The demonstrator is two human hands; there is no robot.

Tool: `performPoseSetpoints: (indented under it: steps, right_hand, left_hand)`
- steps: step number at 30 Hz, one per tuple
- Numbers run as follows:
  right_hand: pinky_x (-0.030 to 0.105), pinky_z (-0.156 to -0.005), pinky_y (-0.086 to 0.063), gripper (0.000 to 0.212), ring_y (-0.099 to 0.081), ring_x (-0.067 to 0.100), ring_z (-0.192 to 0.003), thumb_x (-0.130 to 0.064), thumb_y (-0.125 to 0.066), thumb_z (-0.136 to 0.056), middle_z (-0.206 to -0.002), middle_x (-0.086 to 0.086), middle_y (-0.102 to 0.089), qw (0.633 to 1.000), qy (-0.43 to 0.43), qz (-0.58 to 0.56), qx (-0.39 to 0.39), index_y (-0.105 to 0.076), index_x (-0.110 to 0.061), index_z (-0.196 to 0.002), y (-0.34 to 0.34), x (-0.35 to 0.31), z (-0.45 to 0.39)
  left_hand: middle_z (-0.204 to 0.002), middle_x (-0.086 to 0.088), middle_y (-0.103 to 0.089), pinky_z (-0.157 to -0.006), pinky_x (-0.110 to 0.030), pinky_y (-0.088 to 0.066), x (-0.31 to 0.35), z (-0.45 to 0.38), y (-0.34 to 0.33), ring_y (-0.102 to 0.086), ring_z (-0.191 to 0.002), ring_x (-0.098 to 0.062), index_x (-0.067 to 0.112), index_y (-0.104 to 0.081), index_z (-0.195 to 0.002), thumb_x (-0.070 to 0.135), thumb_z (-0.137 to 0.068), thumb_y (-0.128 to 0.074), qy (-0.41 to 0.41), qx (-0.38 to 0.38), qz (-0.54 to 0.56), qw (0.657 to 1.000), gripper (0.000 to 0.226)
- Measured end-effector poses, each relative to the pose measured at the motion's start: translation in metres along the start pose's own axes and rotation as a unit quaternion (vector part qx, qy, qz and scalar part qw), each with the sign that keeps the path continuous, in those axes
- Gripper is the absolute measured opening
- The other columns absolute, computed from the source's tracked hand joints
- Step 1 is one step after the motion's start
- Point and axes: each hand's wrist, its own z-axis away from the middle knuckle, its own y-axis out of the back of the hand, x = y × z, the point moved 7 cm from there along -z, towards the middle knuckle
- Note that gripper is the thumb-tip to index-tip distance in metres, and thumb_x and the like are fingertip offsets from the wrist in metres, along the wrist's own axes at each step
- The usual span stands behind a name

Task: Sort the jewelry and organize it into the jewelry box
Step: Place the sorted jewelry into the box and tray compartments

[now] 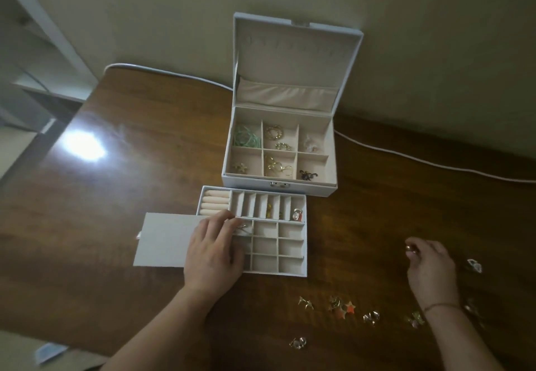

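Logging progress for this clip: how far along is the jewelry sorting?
Roughly midway. Done: all six compartments of the open jewelry box hold pieces, and some tray slots are filled. In hand: the left hand rests on the tray; the right hand pinches a ring. Left: loose jewelry on the table, plus empty tray slots.

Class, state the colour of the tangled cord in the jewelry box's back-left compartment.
Pale green cord, seen in the head view.

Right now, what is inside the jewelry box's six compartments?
The jewelry box holds green bands, gold pieces, a dark piece and others. Blur hides finer detail.
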Motion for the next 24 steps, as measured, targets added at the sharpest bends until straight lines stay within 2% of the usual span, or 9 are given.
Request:
performPoseSetpoints:
  steps: [4,6,8,11,13,15,18,21,24]
  right_hand:
    - [0.047,-0.088,-0.050,0.032,-0.053,0.035,-0.114,-0.003,-0.050,-0.093,-0.127,0.016,-0.052,0.997,-0.052,-0.048,0.013,-0.057,-0.010,-0.125,0.011,-0.006,-0.004]
    - [0.047,-0.085,-0.052,0.029,-0.056,0.033,-0.112,-0.007,-0.052,-0.093,-0.119,0.012,-0.057,0.995,-0.034,-0.085,0.025,-0.058,-0.016,-0.120,0.012,-0.027,-0.003]
    - [0.039,-0.080,-0.054,0.025,-0.061,0.023,-0.102,-0.011,-0.055,-0.092,-0.108,0.002,-0.062,0.991,0.067,-0.119,0.007,-0.059,-0.022,-0.115,0.003,-0.075,0.007]
    - [0.015,-0.077,-0.051,0.025,-0.060,0.002,-0.091,-0.010,-0.060,-0.091,-0.101,-0.011,-0.062,0.954,0.233,-0.174,-0.076,-0.063,-0.025,-0.111,-0.022,-0.168,0.041]
    - [0.006,-0.076,-0.046,0.024,-0.058,-0.001,-0.089,-0.009,-0.063,-0.090,-0.099,-0.011,-0.063,0.932,0.293,-0.188,-0.100,-0.067,-0.021,-0.110,-0.039,-0.215,0.058]
    - [0.011,-0.076,-0.050,0.021,-0.061,0.004,-0.088,-0.014,-0.064,-0.091,-0.098,-0.009,-0.067,0.931,0.290,-0.195,-0.111,-0.068,-0.022,-0.109,-0.057,-0.241,0.060]
    - [0.034,-0.075,-0.057,0.018,-0.064,0.013,-0.088,-0.026,-0.064,-0.091,-0.098,-0.008,-0.070,0.946,0.263,-0.158,-0.108,-0.067,-0.027,-0.109,-0.078,-0.252,0.052]
    - [0.033,-0.078,-0.055,0.018,-0.062,0.014,-0.093,-0.031,-0.064,-0.089,-0.099,-0.008,-0.069,0.951,0.269,-0.122,-0.095,-0.068,-0.026,-0.107,-0.085,-0.252,0.048]
    - [0.029,-0.079,-0.049,0.019,-0.057,0.014,-0.097,-0.030,-0.064,-0.090,-0.102,-0.008,-0.068,0.946,0.301,-0.085,-0.084,-0.069,-0.024,-0.108,-0.085,-0.254,0.051]
  left_hand:
    - [-0.127,-0.006,-0.056,-0.095,-0.041,-0.048,-0.003,0.001,-0.001,-0.046,-0.116,-0.025,0.014,-0.062,-0.119,0.026,-0.080,-0.049,0.003,0.001,0.008,1.000,0.043]
    - [-0.127,-0.006,-0.056,-0.095,-0.041,-0.048,-0.004,0.001,-0.002,-0.046,-0.116,-0.025,0.014,-0.062,-0.119,0.025,-0.080,-0.049,0.002,0.005,0.013,1.000,0.042]
    - [-0.126,-0.007,-0.057,-0.094,-0.041,-0.049,-0.004,0.002,-0.002,-0.048,-0.115,-0.025,0.014,-0.062,-0.118,0.025,-0.080,-0.049,-0.001,0.010,0.017,1.000,0.042]
    - [-0.126,-0.007,-0.058,-0.094,-0.041,-0.049,-0.004,0.002,-0.003,-0.049,-0.115,-0.025,0.014,-0.062,-0.118,0.025,-0.081,-0.048,0.002,0.011,0.018,1.000,0.041]
    - [-0.126,-0.007,-0.058,-0.094,-0.041,-0.049,-0.004,0.002,-0.003,-0.049,-0.115,-0.025,0.014,-0.062,-0.118,0.024,-0.080,-0.048,0.004,0.011,0.015,1.000,0.041]
    - [-0.126,-0.006,-0.059,-0.094,-0.040,-0.049,-0.004,0.001,-0.003,-0.049,-0.114,-0.025,0.014,-0.062,-0.118,0.024,-0.081,-0.048,0.005,0.010,0.013,1.000,0.041]
    - [-0.125,-0.007,-0.059,-0.094,-0.038,-0.050,-0.005,0.001,-0.003,-0.050,-0.113,-0.024,0.014,-0.062,-0.117,0.024,-0.082,-0.047,0.005,0.012,0.011,1.000,0.040]
    - [-0.127,-0.006,-0.058,-0.095,-0.038,-0.049,-0.006,0.002,-0.005,-0.049,-0.115,-0.023,0.015,-0.061,-0.119,0.021,-0.081,-0.053,0.009,0.011,0.010,1.000,0.040]
    - [-0.128,-0.005,-0.058,-0.097,-0.037,-0.048,-0.007,0.002,-0.005,-0.048,-0.116,-0.023,0.017,-0.059,-0.121,0.024,-0.081,-0.050,0.012,0.011,0.011,1.000,0.041]
